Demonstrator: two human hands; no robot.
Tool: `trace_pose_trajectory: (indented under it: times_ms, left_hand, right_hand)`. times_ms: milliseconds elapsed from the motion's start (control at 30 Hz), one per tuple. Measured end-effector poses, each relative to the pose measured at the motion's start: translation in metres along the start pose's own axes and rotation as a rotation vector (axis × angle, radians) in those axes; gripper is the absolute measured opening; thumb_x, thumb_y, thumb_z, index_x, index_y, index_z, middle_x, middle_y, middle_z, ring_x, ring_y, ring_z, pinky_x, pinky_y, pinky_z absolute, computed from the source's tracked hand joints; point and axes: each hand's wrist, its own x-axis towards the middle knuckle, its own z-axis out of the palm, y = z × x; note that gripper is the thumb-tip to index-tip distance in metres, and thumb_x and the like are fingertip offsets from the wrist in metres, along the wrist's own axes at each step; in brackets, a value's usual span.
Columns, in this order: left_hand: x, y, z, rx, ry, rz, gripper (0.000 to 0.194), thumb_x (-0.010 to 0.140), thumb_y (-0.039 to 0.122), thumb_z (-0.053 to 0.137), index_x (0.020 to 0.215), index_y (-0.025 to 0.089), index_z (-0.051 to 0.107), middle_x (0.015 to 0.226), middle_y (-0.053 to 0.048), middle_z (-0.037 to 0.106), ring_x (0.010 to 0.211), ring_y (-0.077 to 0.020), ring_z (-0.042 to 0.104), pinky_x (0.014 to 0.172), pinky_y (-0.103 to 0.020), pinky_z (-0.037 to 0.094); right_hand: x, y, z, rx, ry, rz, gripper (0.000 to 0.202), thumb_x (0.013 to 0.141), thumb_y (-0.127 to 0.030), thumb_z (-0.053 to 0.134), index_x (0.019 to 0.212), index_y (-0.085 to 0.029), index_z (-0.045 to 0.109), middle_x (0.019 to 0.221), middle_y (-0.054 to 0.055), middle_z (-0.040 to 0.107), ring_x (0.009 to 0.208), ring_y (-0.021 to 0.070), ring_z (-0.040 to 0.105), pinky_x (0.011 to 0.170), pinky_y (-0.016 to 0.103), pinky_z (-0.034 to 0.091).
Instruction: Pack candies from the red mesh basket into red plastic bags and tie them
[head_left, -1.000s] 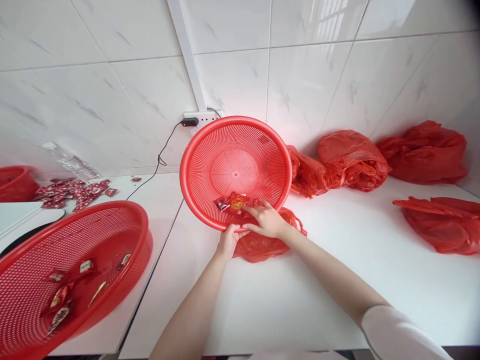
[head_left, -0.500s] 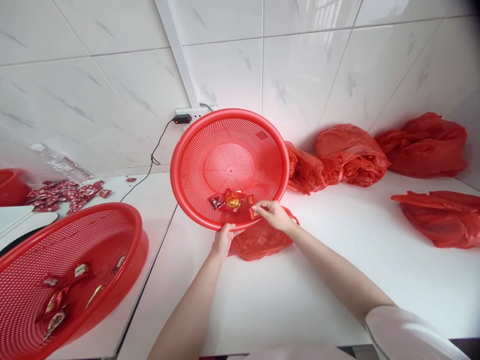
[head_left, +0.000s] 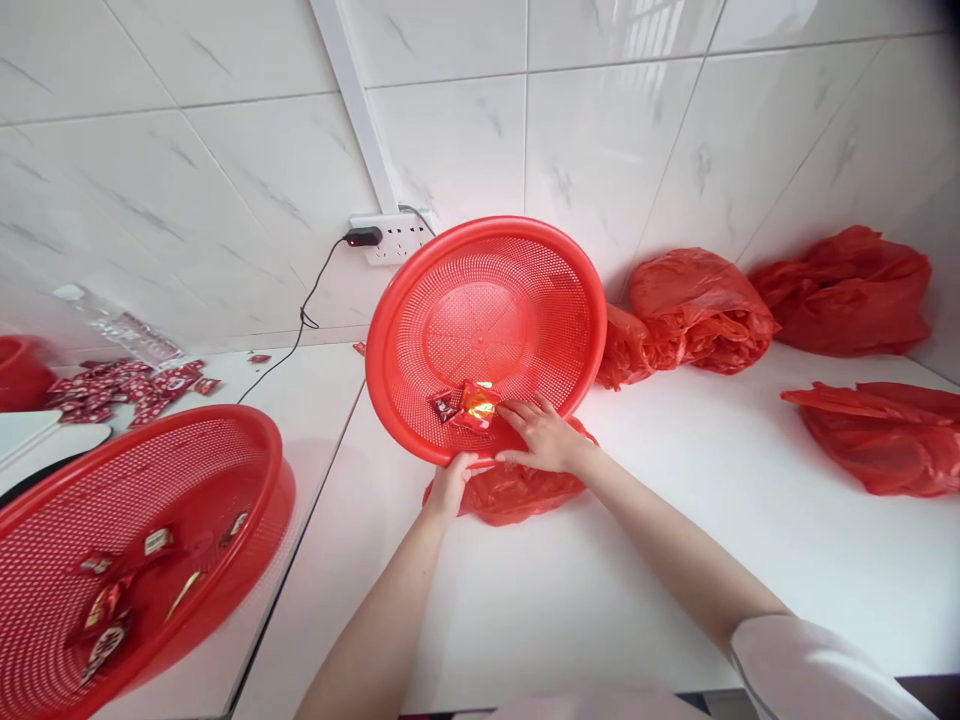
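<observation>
A red perforated plastic basket [head_left: 487,330] is tilted up with its mouth facing me. My left hand [head_left: 450,485] is closed on its near rim, thumb over the edge. Inside, at the low side, lie a shiny red-and-gold wrapped sweet [head_left: 478,404] and a smaller dark red wrapped sweet [head_left: 444,406]. My right hand [head_left: 546,436] reaches over the near rim with its fingers stretched out beside the red-and-gold sweet; whatever lies beneath them is hidden. Under the basket's near edge is a red plastic bag [head_left: 517,492], partly covered.
On the left stands another red basket [head_left: 259,440] holding several wrapped sweets. Behind it are a pile of small red packets [head_left: 112,390] and a clear plastic bottle [head_left: 135,335]. A cable [head_left: 300,320] runs to a wall socket [head_left: 397,238]. Red bags [head_left: 697,305] line the wall.
The basket has shifted right and its tilt has changed a little. My right hand, which pinched a small red packet, now has its fingers spread; the packet is out of sight.
</observation>
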Motion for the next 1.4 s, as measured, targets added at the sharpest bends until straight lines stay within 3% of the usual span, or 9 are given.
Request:
trace_pose_trajectory:
  times_ms: [100,200,433,633,1000,1133,1200,1300,1400]
  left_hand:
    - [0.003,0.001,-0.001,-0.044,-0.029,0.007,0.036,0.067,0.02,0.06,0.102,0.009,0.066,0.098,-0.012,0.073,0.1,-0.032,0.067,0.089,-0.048,0.051]
    - [0.006,0.004,-0.002,-0.072,-0.001,0.025,0.036,0.065,0.021,0.062,0.1,0.01,0.066,0.097,-0.011,0.073,0.098,-0.0302,0.067,0.086,-0.045,0.053]
    - [0.001,0.016,0.005,-0.088,0.052,0.092,0.024,0.063,0.02,0.062,0.084,0.012,0.069,0.089,-0.008,0.073,0.09,-0.0256,0.068,0.08,-0.041,0.056]
    - [0.001,0.018,0.004,-0.09,0.062,0.108,0.021,0.061,0.022,0.063,0.078,0.011,0.069,0.083,-0.008,0.072,0.086,-0.0243,0.067,0.074,-0.037,0.056]
    - [0.003,0.019,0.001,-0.081,0.092,0.124,0.015,0.061,0.023,0.061,0.07,0.012,0.066,0.072,-0.005,0.07,0.074,-0.0225,0.067,0.075,-0.04,0.055]
    - [0.003,0.019,0.0,-0.08,0.095,0.135,0.016,0.062,0.023,0.061,0.072,0.012,0.067,0.074,-0.006,0.071,0.076,-0.0223,0.068,0.075,-0.039,0.055]
    - [0.003,0.019,0.001,-0.08,0.104,0.145,0.015,0.062,0.023,0.061,0.071,0.012,0.066,0.073,-0.006,0.071,0.078,-0.0236,0.068,0.076,-0.04,0.055]
    - [0.002,0.021,0.003,-0.081,0.112,0.155,0.015,0.061,0.023,0.062,0.071,0.012,0.066,0.073,-0.006,0.071,0.083,-0.026,0.068,0.078,-0.041,0.055]
    - [-0.002,0.022,0.007,-0.079,0.082,0.143,0.021,0.061,0.022,0.063,0.078,0.013,0.068,0.08,-0.006,0.073,0.088,-0.0275,0.068,0.079,-0.042,0.055]
  right_hand:
    - [0.001,0.002,-0.008,0.253,-0.108,-0.069,0.051,0.085,-0.045,0.061,0.128,-0.017,0.059,0.124,0.012,0.064,0.109,0.0246,0.061,0.099,0.041,0.045]
    - [0.003,0.002,-0.02,0.517,-0.048,-0.015,0.03,0.091,-0.029,0.053,0.115,-0.021,0.068,0.11,0.006,0.071,0.097,0.019,0.067,0.09,0.033,0.05]
    - [0.002,-0.002,-0.047,0.892,0.021,0.075,0.034,0.088,-0.039,0.055,0.108,-0.016,0.07,0.101,0.005,0.073,0.099,0.0226,0.066,0.09,0.036,0.05]
    - [-0.002,0.003,-0.061,0.798,0.005,0.12,0.036,0.089,-0.045,0.053,0.091,-0.016,0.073,0.089,0.003,0.072,0.083,0.0208,0.066,0.079,0.033,0.051]
    - [-0.006,0.008,-0.071,0.716,0.142,0.25,0.033,0.078,-0.044,0.069,0.095,-0.017,0.063,0.059,-0.004,0.058,0.051,0.0104,0.054,0.052,0.023,0.044]
    - [-0.007,0.004,-0.073,0.731,-0.049,0.188,0.025,0.087,-0.04,0.058,0.097,-0.018,0.064,0.07,0.0,0.067,0.059,0.0129,0.062,0.061,0.026,0.049]
    - [-0.008,0.002,-0.072,0.608,-0.095,0.172,0.023,0.09,-0.035,0.052,0.1,-0.019,0.066,0.07,0.0,0.068,0.059,0.0133,0.063,0.062,0.026,0.048]
    - [-0.006,-0.001,-0.066,0.297,0.088,0.214,0.021,0.091,-0.029,0.05,0.099,-0.019,0.067,0.069,0.001,0.068,0.059,0.0139,0.061,0.062,0.026,0.045]
    - [-0.003,-0.008,-0.056,0.131,0.197,0.168,0.023,0.093,-0.026,0.048,0.105,-0.017,0.065,0.086,0.006,0.07,0.074,0.0177,0.064,0.07,0.029,0.047]
